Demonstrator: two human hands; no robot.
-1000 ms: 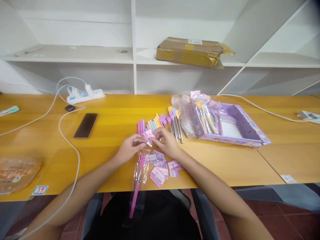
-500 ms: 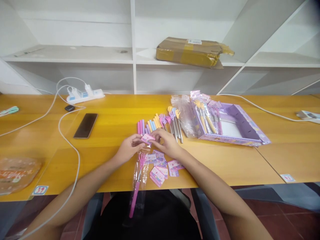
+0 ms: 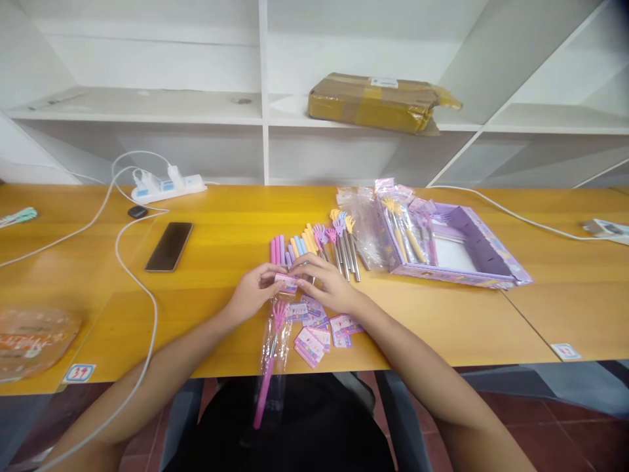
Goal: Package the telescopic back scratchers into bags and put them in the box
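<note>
My left hand (image 3: pixel 255 289) and my right hand (image 3: pixel 325 282) pinch a small pink and purple card (image 3: pixel 286 284) from its two sides. Just below the card hangs a clear plastic bag (image 3: pixel 284 347) with a pink back scratcher (image 3: pixel 265 387) inside, its claw end up and its handle over the table edge. Printed cards (image 3: pixel 312 345) lie in a loose pile right of the bag. Beyond my hands are coloured handle tubes (image 3: pixel 278 249) in pink, purple, blue and yellow, and metal rods with hand-shaped claws (image 3: pixel 348 246).
A purple box (image 3: pixel 491 239) at the right holds bagged back scratchers (image 3: pixel 407 229), with clear bags (image 3: pixel 361 223) beside it. A phone (image 3: pixel 168 246), a power strip (image 3: pixel 170 189) and a white cable (image 3: pixel 152 314) are at the left. A taped carton (image 3: pixel 373 103) rests on the shelf.
The card between my hands has turned from tilted to nearly level and come slightly lower, toward the bag's top. My right fingers have shifted over it. The bagged back scratcher has hardly moved.
</note>
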